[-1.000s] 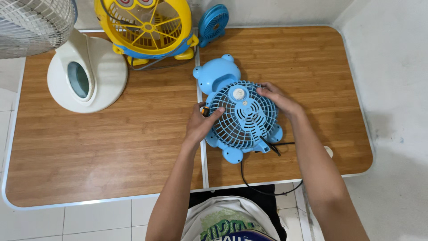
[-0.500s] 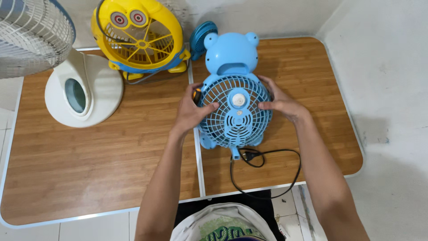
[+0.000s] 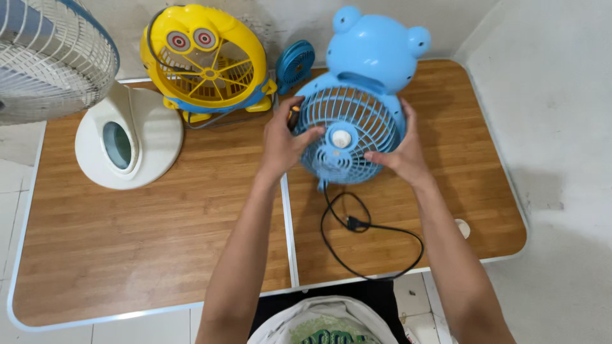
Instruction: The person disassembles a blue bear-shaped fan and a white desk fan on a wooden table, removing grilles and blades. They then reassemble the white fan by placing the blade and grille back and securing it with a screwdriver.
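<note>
Blue bear-shaped desk fan (image 3: 357, 95) now stands upright on the worktop (image 3: 159, 236).
Left hand (image 3: 284, 143) and right hand (image 3: 398, 153) clasp its grille; moments ago it lay flat.

Wooden table (image 3: 159, 242) with 4 fans, black cord (image 3: 357, 223).

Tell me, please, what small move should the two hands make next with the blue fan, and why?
Probably set the blue fan down on its base on the wooden table. The left hand and right hand grip the grille's sides, the fan is raised and tilted, and its black cord lies loose below.
</note>
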